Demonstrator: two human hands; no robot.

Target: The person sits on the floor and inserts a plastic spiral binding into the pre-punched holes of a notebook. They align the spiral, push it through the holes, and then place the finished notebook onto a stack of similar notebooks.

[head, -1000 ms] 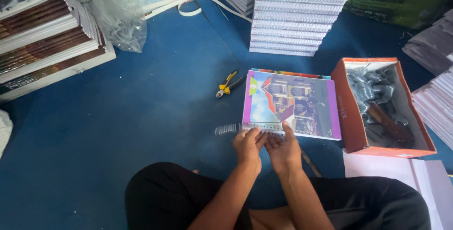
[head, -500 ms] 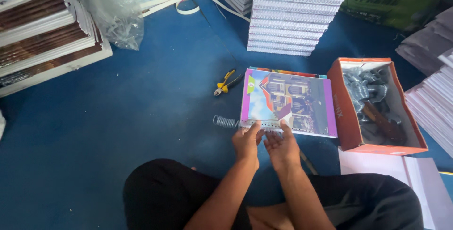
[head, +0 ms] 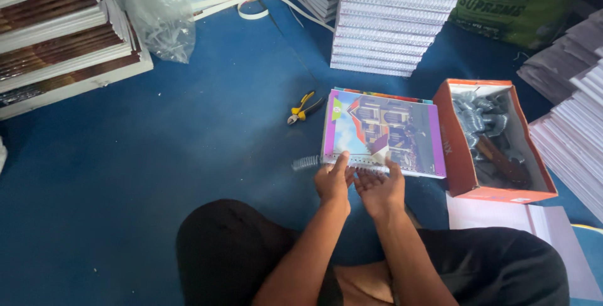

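In the head view we see the left hand [head: 331, 182] and right hand [head: 379, 190] side by side at the near edge of a colourful notebook [head: 383, 131] on the blue floor [head: 157, 155], fingers curled narrow on a metal spiral coil [head: 308, 162] that sticks out toward nine o'clock. We judge the coil could skip a punched hole or snag, because its free end hangs unsupported. Yellow pliers [head: 303, 106] lie at eleven o'clock, an orange box [head: 455, 149] of coils at three.

Glossy notebook cover [head: 383, 133] (metal spiral [head: 306, 163])
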